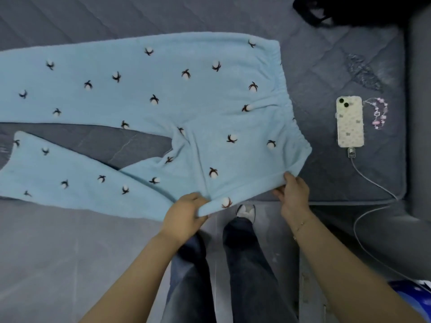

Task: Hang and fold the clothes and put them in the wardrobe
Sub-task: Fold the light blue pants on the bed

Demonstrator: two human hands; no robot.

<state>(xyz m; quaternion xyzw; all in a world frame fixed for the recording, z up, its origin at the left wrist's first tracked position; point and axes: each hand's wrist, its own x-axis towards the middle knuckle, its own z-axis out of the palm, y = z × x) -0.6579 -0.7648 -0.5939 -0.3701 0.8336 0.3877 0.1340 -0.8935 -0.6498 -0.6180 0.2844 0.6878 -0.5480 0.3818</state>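
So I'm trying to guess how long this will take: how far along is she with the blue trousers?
Early. Done: the blue trousers lie spread flat on the bed, legs apart. In hand: the left hand and right hand both grip the near edge by the waistband, ready for a first fold. Left: no fold is made yet, and no wardrobe or hanger is in view. A phone lies on the bed beside them.

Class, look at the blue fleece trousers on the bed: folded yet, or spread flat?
Spread flat, unfolded: the trousers show both legs apart; left hand and right hand grip the near edge.
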